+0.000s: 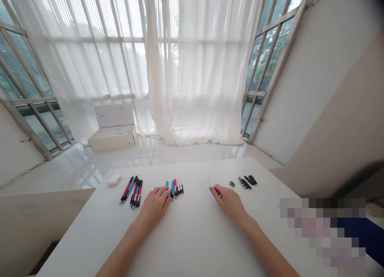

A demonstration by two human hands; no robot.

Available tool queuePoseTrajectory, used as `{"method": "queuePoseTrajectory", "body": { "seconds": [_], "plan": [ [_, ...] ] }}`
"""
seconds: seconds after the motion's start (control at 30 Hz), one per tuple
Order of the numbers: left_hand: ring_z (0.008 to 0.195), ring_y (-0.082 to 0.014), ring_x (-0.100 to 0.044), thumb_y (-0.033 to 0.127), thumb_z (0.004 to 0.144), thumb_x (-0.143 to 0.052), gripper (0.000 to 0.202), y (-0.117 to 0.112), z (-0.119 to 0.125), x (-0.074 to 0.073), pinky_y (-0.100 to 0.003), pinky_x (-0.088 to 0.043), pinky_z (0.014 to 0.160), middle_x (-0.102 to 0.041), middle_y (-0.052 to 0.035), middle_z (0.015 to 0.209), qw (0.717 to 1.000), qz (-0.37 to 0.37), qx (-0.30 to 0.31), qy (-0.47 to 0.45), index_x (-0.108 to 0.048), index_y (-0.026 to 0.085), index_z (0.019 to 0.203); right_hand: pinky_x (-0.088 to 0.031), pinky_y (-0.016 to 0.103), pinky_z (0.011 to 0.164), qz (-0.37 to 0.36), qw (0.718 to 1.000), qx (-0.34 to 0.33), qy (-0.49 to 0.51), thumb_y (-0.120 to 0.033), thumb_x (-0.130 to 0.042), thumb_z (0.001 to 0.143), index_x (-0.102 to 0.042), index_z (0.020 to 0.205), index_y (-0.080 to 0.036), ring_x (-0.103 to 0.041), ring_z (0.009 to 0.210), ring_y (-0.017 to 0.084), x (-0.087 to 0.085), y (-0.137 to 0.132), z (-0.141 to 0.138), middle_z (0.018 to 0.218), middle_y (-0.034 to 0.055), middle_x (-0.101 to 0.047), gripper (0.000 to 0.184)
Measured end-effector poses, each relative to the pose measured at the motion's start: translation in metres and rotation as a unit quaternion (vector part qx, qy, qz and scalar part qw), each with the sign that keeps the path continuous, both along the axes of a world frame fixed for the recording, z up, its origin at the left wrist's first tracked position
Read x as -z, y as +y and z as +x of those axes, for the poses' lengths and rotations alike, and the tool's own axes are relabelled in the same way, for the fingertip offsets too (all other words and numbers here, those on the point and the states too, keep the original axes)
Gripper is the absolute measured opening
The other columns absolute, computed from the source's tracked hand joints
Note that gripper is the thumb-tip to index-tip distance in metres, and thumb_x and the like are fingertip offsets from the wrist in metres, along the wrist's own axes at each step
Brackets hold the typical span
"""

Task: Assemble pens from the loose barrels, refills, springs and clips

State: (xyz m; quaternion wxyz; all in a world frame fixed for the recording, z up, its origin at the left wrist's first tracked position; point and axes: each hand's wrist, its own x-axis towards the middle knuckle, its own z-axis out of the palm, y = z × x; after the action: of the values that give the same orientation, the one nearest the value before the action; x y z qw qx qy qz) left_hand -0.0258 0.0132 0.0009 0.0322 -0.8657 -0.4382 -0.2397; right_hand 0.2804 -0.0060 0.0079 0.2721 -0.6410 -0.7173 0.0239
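My left hand (156,205) lies flat on the white table (192,237), fingers stretched out, fingertips touching a small row of short pen barrels (176,187) in teal, red, black and white. My right hand (228,201) rests on the table with fingers drawn together near a tiny bundle of thin metal pieces (209,182); whether it pinches anything is hard to see. To the left lie several assembled pens (133,189) in red, teal and black. To the right are small black parts (247,181) and one little dark piece (232,184).
A white oval object (114,179) sits near the table's far left corner. On the glossy floor beyond stands an open white box (113,129) before sheer curtains (192,65) and tall windows. A blurred patch covers the lower right.
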Motion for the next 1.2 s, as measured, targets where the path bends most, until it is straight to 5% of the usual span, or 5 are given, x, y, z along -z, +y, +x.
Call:
{"method": "queuePoseTrajectory", "body": {
  "seconds": [0.17,0.33,0.53,0.87,1.2],
  "plan": [
    [0.088,-0.0218,-0.056,0.028,0.095,-0.039,0.025,0.002,-0.002,-0.002,-0.036,-0.046,0.078,-0.063,-0.0067,0.089,0.998,-0.003,-0.058,-0.004,-0.058,0.020,0.082,-0.034,0.025,0.055,-0.001,0.999,0.038,0.009,-0.038,-0.037,0.093,-0.064,0.082,-0.023,-0.057,0.066,0.017,0.004,0.008,0.021,0.076,0.0025,-0.066,0.032],
    [0.088,-0.0198,-0.058,0.017,0.089,-0.045,0.012,0.002,-0.004,-0.006,-0.031,-0.046,0.075,-0.060,-0.0068,0.099,0.989,-0.047,-0.137,-0.009,-0.054,0.019,0.096,-0.037,0.025,0.056,-0.060,0.998,-0.003,0.004,-0.033,-0.040,0.091,-0.066,0.094,-0.025,-0.059,0.068,0.015,0.011,0.011,0.023,0.093,0.0021,-0.066,0.027],
    [0.088,-0.0232,-0.062,0.019,0.089,-0.047,0.011,0.003,-0.007,-0.006,-0.032,-0.046,0.072,-0.064,-0.0076,0.093,0.974,-0.099,-0.203,0.031,-0.053,0.018,0.098,-0.035,0.025,0.054,-0.079,0.996,0.022,-0.025,-0.037,-0.041,0.091,-0.065,0.083,-0.023,-0.058,0.067,0.015,0.009,0.010,0.024,0.085,0.0027,-0.065,0.030],
    [0.078,-0.0166,-0.063,0.026,0.092,-0.043,0.022,0.003,0.000,-0.009,-0.029,-0.051,0.071,-0.064,-0.0049,0.090,0.966,-0.006,-0.056,-0.252,-0.049,0.019,0.112,-0.033,0.025,0.054,-0.121,0.979,0.135,-0.092,-0.041,-0.050,0.088,-0.066,0.083,-0.020,-0.062,0.071,0.016,0.006,0.012,0.025,0.085,0.0046,-0.066,0.028],
    [0.079,-0.0152,-0.058,0.018,0.093,-0.039,0.019,-0.014,0.007,-0.020,-0.027,-0.049,0.068,-0.054,-0.0073,0.096,0.979,0.053,0.066,-0.187,-0.046,0.018,0.110,-0.029,0.026,0.050,-0.113,0.971,0.154,-0.147,-0.022,-0.045,0.088,-0.065,0.076,-0.018,-0.063,0.070,0.017,0.002,0.010,0.019,0.085,0.0068,-0.067,0.024]
  ]
}}
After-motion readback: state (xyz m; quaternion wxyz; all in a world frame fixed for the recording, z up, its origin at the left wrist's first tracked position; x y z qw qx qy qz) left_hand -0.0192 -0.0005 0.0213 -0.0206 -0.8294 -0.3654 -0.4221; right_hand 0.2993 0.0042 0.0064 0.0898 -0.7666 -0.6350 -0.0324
